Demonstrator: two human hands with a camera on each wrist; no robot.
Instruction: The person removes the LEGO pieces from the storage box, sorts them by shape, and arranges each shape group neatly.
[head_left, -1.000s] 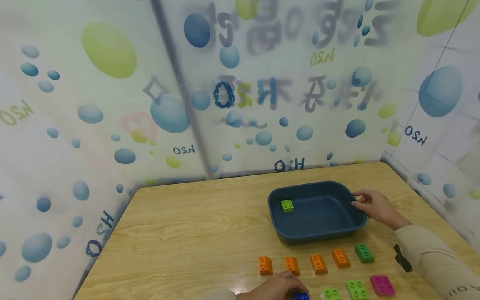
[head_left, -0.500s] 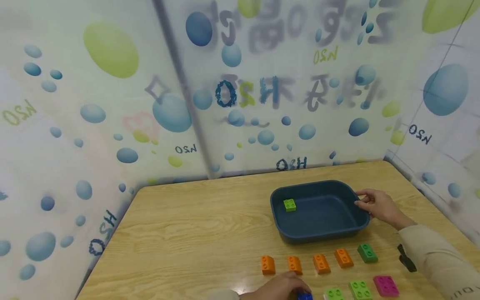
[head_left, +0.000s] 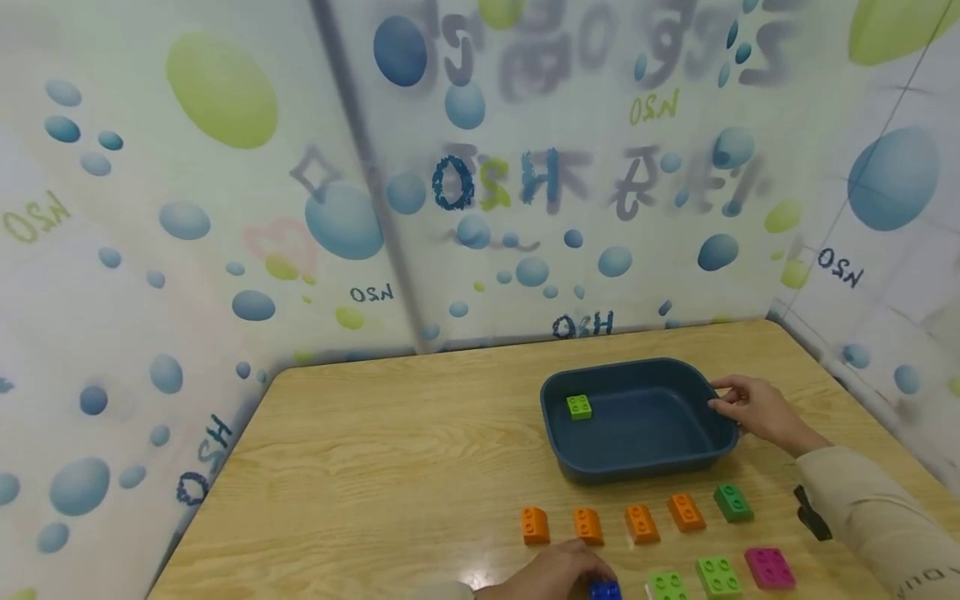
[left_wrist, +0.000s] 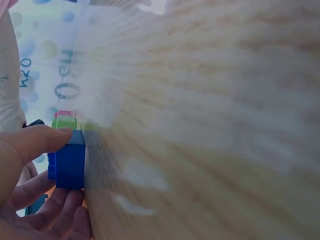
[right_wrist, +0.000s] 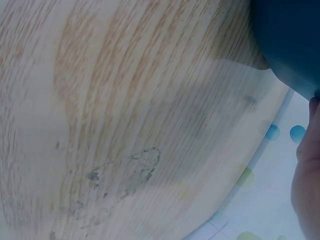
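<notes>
My left hand (head_left: 547,573) is at the near edge of the head view, pinching a blue building block (head_left: 604,591) between thumb and fingers. In the left wrist view the block (left_wrist: 70,162) stands against the tabletop, thumb on one side and fingertips on the other. A dark blue plastic tray (head_left: 637,475) sits at the right of the table. My right hand (head_left: 761,410) holds the tray's right rim, thumb and fingers at the edge. One light green block (head_left: 578,407) lies inside the tray, toward its left. In the right wrist view only part of the right hand (right_wrist: 307,170) shows.
Several orange blocks (head_left: 641,524) and a dark green one (head_left: 732,503) form a row in front of the tray. Nearer are light green blocks (head_left: 718,577) and a magenta block (head_left: 769,568). A small black object (head_left: 812,514) lies by the right sleeve. Patterned walls border the wooden table (head_left: 360,450).
The view shifts slightly. Both hands keep their places, left on the blue block and right on the tray rim; nothing else visibly moves.
</notes>
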